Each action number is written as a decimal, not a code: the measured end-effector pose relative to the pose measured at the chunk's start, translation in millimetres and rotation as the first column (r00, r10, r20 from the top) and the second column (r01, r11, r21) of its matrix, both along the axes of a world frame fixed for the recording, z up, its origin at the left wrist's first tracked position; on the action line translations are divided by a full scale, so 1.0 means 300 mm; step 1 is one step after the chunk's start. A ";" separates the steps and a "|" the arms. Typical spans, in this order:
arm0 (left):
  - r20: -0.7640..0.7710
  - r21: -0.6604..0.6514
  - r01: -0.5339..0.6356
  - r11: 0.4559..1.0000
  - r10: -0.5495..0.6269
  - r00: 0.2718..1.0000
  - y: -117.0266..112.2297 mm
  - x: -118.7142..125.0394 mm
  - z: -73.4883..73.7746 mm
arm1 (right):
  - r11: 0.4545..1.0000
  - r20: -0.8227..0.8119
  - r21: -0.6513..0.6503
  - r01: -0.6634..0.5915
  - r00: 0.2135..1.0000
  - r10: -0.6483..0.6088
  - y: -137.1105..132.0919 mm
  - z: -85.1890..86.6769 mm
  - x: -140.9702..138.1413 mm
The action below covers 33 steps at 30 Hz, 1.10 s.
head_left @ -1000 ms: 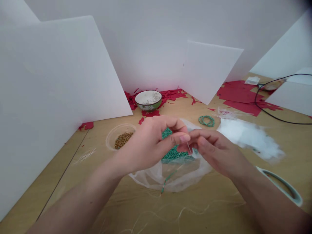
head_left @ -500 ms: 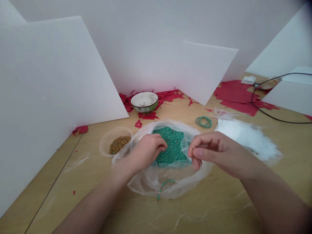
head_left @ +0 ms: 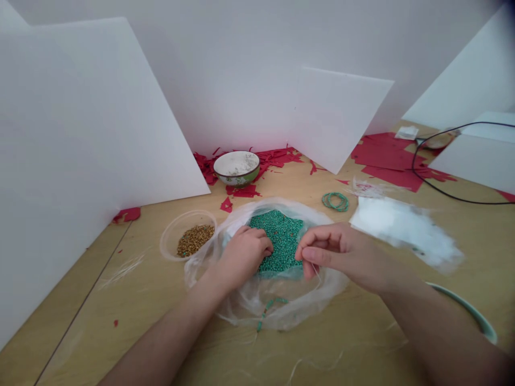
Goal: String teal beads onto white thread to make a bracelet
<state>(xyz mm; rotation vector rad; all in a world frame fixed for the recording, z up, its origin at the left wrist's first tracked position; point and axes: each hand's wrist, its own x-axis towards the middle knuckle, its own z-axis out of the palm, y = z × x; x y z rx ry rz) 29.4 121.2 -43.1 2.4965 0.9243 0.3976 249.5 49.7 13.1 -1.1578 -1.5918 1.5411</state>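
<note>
Green beads (head_left: 281, 241) fill an open clear plastic bag (head_left: 322, 295) on the table. My left hand (head_left: 248, 251) is at the left side of the beads, its fingers curled and fingertips pressed together; whatever they hold is hidden. Over the right side of the bag, my right hand (head_left: 338, 252) pinches a thin white thread (head_left: 316, 272) between thumb and fingers. A short string of green beads with a few brown ones (head_left: 267, 307) lies across the front of the bag. Left of the bag stands a clear plastic tub (head_left: 166, 236) with gold-brown beads (head_left: 196, 239).
Behind are a green and white bowl (head_left: 241, 174), red paper scraps (head_left: 277, 157) and white boards (head_left: 341, 115). Green bead rings (head_left: 335, 202) and white plastic packets (head_left: 406, 228) lie to the right. A curved pale rim (head_left: 469, 308) shows beside my right forearm. Loose threads (head_left: 123, 269) lie at left.
My right hand has moved a little left, closer to my left hand, and the thread in its pinch now shows. My left hand has shifted slightly down. A pale rim has come into view at right.
</note>
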 end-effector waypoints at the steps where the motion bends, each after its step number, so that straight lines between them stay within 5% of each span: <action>1: 0.031 -0.018 -0.015 1.000 0.016 0.999 -0.003 -0.001 0.000 | 1.000 0.008 -0.002 -0.002 1.000 0.002 0.002 -0.004 -0.006; 6: 0.243 -0.154 -0.149 0.977 0.183 0.953 -0.036 0.001 0.022 | 0.998 0.075 0.013 0.061 0.995 -0.062 0.006 -0.065 -0.066; 8: 0.342 -0.301 -0.181 0.936 0.283 0.896 -0.056 0.007 0.036 | 0.990 0.092 0.051 0.133 0.986 -0.137 0.003 -0.091 -0.096; 10: 0.453 -0.608 -0.096 0.788 0.443 0.774 -0.078 0.016 0.049 | 0.979 0.068 0.086 0.185 0.979 -0.191 -0.004 -0.108 -0.122; 12: 0.467 -0.851 0.126 0.509 0.627 0.624 -0.098 0.026 0.059 | 0.973 0.025 0.103 0.207 0.977 -0.210 -0.012 -0.113 -0.139; 13: 0.443 -0.894 0.229 0.385 0.688 0.575 -0.105 0.030 0.062 | 0.972 0.007 0.104 0.213 0.977 -0.214 -0.016 -0.113 -0.144; 15: 0.410 -0.907 0.328 0.265 0.734 0.541 -0.115 0.036 0.066 | 0.971 -0.018 0.099 0.217 0.976 -0.216 -0.021 -0.110 -0.148; 24: 0.399 -0.896 0.396 0.198 0.750 0.528 -0.120 0.041 0.053 | 0.970 -0.038 0.073 0.230 0.973 -0.228 -0.019 -0.116 -0.151; 33: 0.473 -0.842 0.499 0.205 0.724 0.502 -0.128 0.050 0.037 | 0.971 -0.137 0.061 0.232 0.965 -0.223 -0.017 -0.108 -0.161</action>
